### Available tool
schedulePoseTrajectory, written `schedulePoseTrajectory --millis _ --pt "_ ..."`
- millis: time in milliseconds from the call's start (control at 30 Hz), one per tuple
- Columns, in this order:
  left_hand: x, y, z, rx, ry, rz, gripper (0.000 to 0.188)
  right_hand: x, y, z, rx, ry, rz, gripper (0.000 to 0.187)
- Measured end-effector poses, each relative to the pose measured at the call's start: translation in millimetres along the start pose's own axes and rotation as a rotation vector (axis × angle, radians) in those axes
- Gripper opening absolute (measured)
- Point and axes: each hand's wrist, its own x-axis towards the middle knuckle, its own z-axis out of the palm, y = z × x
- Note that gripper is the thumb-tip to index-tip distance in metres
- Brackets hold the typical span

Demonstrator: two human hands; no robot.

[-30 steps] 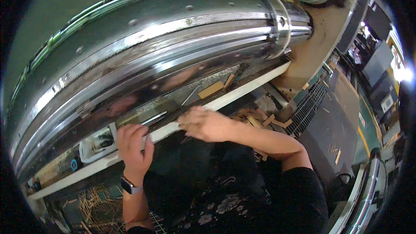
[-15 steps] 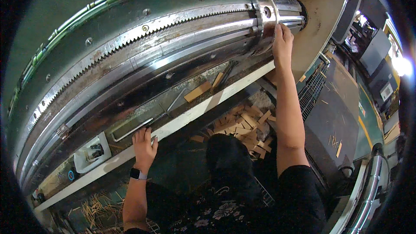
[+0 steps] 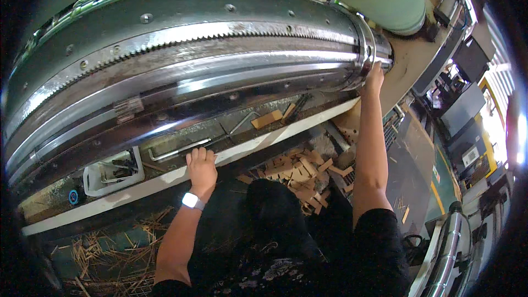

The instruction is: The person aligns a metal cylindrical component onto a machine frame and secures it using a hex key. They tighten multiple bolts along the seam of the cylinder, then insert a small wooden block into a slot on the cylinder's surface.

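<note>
A large curved metal drum [image 3: 220, 77] with a toothed rack [image 3: 209, 34] along it fills the far side. My right hand [image 3: 374, 80], arm stretched out, pinches the edge of the bright metal ring [image 3: 365, 44] at the drum's right end; its fingertips are partly hidden. My left hand [image 3: 202, 171], with a watch on the wrist, is closed over the edge of a long white rail [image 3: 132, 191]. Just beyond those fingers lies a long hex key [image 3: 179, 150] in the trough behind the rail. A smaller bent hex key [image 3: 242, 124] lies farther right.
A white plastic box [image 3: 114, 179] of small dark parts and a blue tape roll [image 3: 73, 197] sit at left in the trough. A wood block [image 3: 267, 119] lies there too. Wood offcuts [image 3: 302, 173] and thin sticks [image 3: 115, 253] are heaped below the rail.
The view has shifted, so the drum's right end appears lower and farther right. My left fingers, spread before, are now drawn together over the rail. My right hand stays at the ring.
</note>
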Motion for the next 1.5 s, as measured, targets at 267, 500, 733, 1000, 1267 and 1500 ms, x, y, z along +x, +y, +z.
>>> schedulePoseTrajectory --millis 267,500,733,1000,1267,1500 --pt "-3 3 9 -0.004 0.044 0.015 0.007 8 18 -10 0.069 -0.114 0.041 0.051" --pt "4 10 7 0.019 -0.024 0.006 0.008 19 26 -16 -0.024 -0.159 0.12 0.051" --pt "-8 -11 4 0.116 -0.163 -0.04 0.012 -45 -41 -24 -0.125 -0.422 -0.096 0.042" --pt "10 -3 -8 -0.026 -0.17 0.001 0.015 -169 33 -36 -0.194 -0.291 -0.238 0.033" --pt "13 -16 -9 -0.11 -0.207 0.068 0.015 -302 83 100 -0.349 -1.224 -0.488 0.023" --pt "7 -38 -7 -0.076 -0.208 0.147 0.014 -310 83 156 -1.099 -1.405 -0.853 0.026"
